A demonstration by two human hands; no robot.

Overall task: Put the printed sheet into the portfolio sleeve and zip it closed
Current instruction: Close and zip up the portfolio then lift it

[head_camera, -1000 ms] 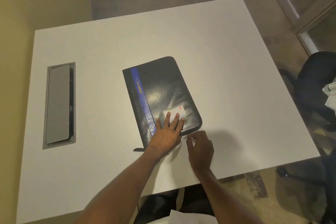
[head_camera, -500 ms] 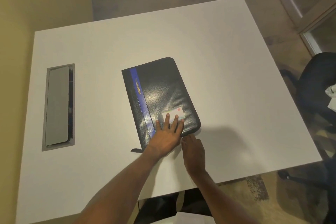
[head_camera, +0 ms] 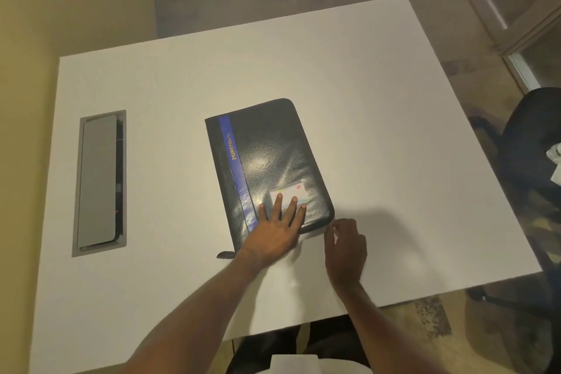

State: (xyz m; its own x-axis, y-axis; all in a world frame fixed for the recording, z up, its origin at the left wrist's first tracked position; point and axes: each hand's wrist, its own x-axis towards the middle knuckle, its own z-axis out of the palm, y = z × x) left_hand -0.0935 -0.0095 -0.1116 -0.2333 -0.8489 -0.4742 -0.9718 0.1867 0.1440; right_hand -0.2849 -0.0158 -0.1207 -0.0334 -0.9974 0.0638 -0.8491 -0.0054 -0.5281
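Left hand presses flat, fingers spread, on the near end of the portfolio; right hand curls at its near-right corner, grip unclear.

The portfolio lies flat and closed on the white bench, near its middle and closer to the near edge, turned slightly so that its long sides lean to the left. Its cover is black, grainy and glossy. A blue stripe runs along the left side and carries the word PORTFOLIO in yellow. A small pale card with a red dot sits on the cover toward the near right corner. A dark zip tab sticks out at the near left corner.
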